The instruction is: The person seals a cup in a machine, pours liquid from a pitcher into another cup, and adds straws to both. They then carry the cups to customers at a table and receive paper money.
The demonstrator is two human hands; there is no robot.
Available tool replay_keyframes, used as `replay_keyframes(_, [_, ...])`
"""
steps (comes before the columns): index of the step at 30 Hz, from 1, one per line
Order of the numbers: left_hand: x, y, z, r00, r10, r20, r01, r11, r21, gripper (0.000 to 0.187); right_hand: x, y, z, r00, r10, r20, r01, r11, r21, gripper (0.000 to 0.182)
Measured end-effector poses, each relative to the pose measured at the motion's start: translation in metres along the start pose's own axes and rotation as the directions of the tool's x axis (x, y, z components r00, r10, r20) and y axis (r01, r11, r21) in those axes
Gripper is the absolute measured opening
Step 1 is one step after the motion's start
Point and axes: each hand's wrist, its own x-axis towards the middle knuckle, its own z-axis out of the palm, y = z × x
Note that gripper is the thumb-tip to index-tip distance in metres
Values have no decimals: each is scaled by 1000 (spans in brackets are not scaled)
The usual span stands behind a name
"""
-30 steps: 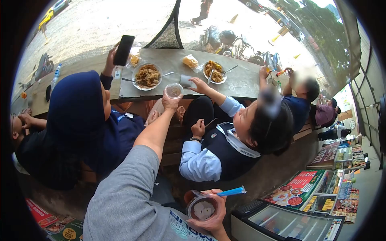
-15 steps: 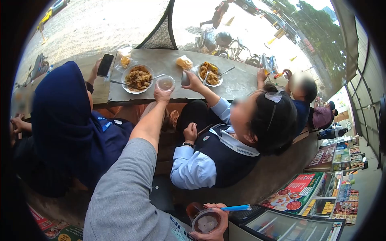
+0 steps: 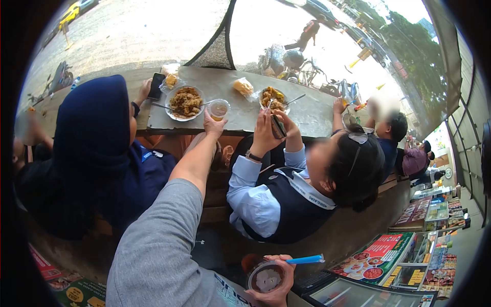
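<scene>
Reaching out from a grey sleeve, my left hand (image 3: 214, 126) is closed round a clear plastic cup (image 3: 219, 109) at the table's near edge, right of a plate of food (image 3: 185, 103). Low in the view, my right hand (image 3: 280, 291) wraps round a cup of dark iced drink (image 3: 266, 277). A blue straw (image 3: 306, 259) sticks out beside its fingers. A second plate of food (image 3: 273, 99) lies farther right, with a bag of crackers (image 3: 243, 87) next to it.
A person in a dark headscarf (image 3: 92, 123) sits left, holding a phone (image 3: 156, 86). Right of my arm, a person in a dark vest (image 3: 302, 204) holds a phone (image 3: 279, 127) in both hands. More people sit along the grey table (image 3: 240, 120). A glass-topped freezer (image 3: 358, 294) stands lower right.
The person in the vest has brought both hands together round the phone near the right plate. My left hand and its cup have shifted slightly right in view.
</scene>
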Motion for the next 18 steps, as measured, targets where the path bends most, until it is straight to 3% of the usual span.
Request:
replay_keyframes(3, [-20,7,-23,994,-69,-83,73,996,42,103,0,-7,-6,999,-41,22,42,997,-60,91])
replay_keyframes(4, [-40,25,-39,982,-32,-186,53,993,108,82,3,-9,-11,996,-73,55,77,994,-71,93])
replay_keyframes(5, [-62,43,-59,981,-28,-193,52,992,117,82,4,-13,-16,995,-73,62,77,995,-61,93])
replay_keyframes(7, [-117,134,-131,988,-28,150,53,985,-163,47,6,-25,-24,983,-130,126,132,991,0,93])
replay_keyframes(9, [-179,230,-203,885,55,463,113,938,-327,24,9,-30,-36,961,-130,244,108,989,102,93])
replay_keyframes(11, [-218,275,-253,588,251,769,260,841,-474,26,14,-35,-45,905,-188,381,158,981,110,96])
replay_keyframes(13, [-245,320,-298,300,364,882,279,851,-446,30,15,-44,-48,853,-204,480,124,973,192,95])
replay_keyframes(14, [-255,336,-313,238,439,866,262,830,-492,26,15,-47,-48,848,-211,487,125,971,204,95])
replay_keyframes(15, [-263,353,-328,250,432,867,253,835,-489,26,15,-47,-47,806,-253,535,162,964,213,94])
replay_keyframes(17, [-276,382,-358,275,420,865,-72,906,-417,20,10,-51,-43,752,-300,587,194,952,238,94])
replay_keyframes(18, [-281,387,-371,328,337,883,-100,941,-322,15,8,-56,-39,707,-312,634,210,949,234,92])
